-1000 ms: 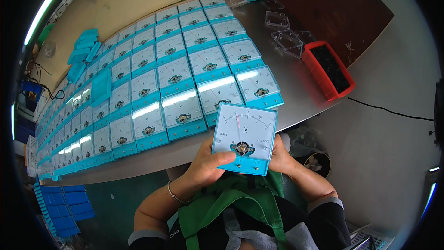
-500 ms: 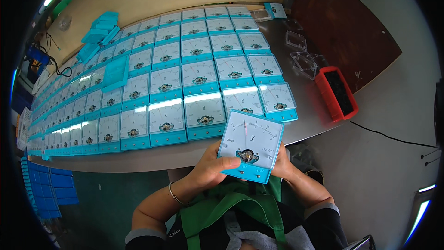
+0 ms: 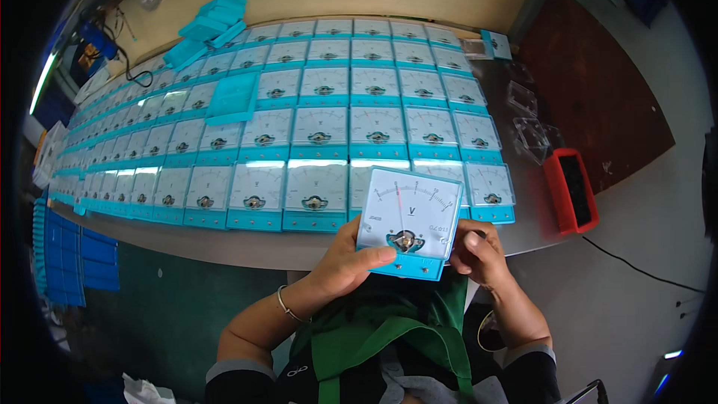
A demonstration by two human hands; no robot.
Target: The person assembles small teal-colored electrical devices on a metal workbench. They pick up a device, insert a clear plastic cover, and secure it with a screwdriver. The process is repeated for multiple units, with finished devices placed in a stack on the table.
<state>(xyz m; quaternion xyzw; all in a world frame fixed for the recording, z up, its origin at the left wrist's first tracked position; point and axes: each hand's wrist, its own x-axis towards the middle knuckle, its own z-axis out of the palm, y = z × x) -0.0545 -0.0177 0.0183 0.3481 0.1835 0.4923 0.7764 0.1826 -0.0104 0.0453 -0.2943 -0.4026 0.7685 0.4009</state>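
Note:
A panel voltmeter (image 3: 413, 202) with a white dial, red needle, clear cover and teal base is in my left hand (image 3: 344, 265). My thumb lies across its lower left front; the other fingers are hidden behind it. The meter is tilted up, its dial facing me, above the table's front edge. Close to its right edge is my right hand (image 3: 486, 258), with fingers curled in and thumb bent. Whether those fingers touch the meter or hold something small cannot be made out. Beyond my hands, similar meters (image 3: 315, 183) lie face up in close rows.
Teal casings (image 3: 213, 21) are piled at the back left, and an empty teal casing (image 3: 232, 99) rests on the meters. To the right are clear covers (image 3: 531, 142) and a red bin (image 3: 555, 193) with dark contents. Blue bins (image 3: 78, 251) stand below at left.
My right hand has come out from behind the meter's right edge and curled beside it. My left hand keeps its hold. The whole view has shifted, so the table appears further right.

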